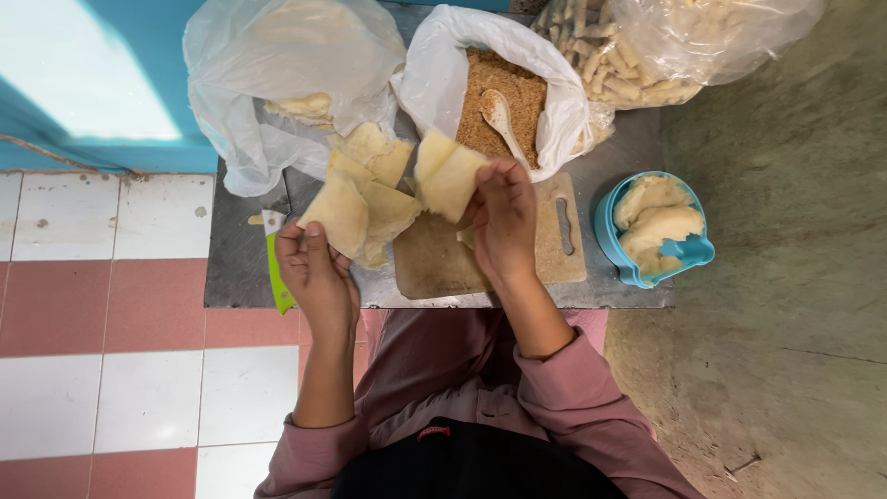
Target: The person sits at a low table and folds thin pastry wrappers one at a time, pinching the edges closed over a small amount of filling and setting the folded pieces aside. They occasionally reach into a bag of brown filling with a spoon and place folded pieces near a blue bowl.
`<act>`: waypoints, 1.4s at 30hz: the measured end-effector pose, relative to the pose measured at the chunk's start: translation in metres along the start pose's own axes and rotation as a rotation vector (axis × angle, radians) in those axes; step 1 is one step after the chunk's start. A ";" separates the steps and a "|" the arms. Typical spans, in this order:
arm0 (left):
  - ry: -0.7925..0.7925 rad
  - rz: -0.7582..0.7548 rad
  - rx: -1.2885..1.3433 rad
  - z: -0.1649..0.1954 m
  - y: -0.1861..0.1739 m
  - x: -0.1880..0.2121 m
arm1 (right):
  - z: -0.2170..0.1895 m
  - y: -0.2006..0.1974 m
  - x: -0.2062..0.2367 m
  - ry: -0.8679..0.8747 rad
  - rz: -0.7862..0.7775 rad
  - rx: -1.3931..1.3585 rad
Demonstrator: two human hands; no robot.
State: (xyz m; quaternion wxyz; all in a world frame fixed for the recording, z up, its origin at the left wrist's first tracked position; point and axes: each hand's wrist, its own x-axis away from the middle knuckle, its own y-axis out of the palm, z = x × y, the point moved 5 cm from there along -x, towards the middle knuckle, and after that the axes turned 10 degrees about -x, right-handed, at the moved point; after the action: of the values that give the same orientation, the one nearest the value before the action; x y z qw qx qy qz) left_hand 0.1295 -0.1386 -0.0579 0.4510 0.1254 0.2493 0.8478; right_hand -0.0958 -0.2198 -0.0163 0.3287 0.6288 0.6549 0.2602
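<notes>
Seen from above, the left hand [314,268] pinched a pale dough sheet [342,214] while the right hand [504,217] gripped another folded sheet [448,176] over a wooden board [434,263], near a bag of brown crumbs [504,102].

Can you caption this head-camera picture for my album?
Left hand and right hand each hold a pale thin sheet over a cutting board.

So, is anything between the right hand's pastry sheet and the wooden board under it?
Nothing visible: the right hand holds the pastry sheet above the wooden board, whose bare surface shows below. Loose sheets lie just left.
</notes>
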 end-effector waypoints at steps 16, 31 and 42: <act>-0.210 -0.240 -0.001 0.020 0.032 0.019 | 0.027 0.079 0.024 -0.091 -0.461 0.990; 0.144 -0.242 -0.717 0.022 0.081 0.047 | 0.007 -0.004 0.028 0.229 -0.154 0.438; 0.368 -0.269 -0.942 0.013 0.095 0.053 | -0.016 -0.023 0.036 0.199 -0.046 0.464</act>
State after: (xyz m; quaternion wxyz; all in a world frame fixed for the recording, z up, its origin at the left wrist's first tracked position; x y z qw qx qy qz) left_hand 0.0392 -0.1355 0.0031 0.5122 -0.2753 -0.0702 0.8105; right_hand -0.1228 -0.1849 -0.0264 0.1153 0.6437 0.7403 0.1561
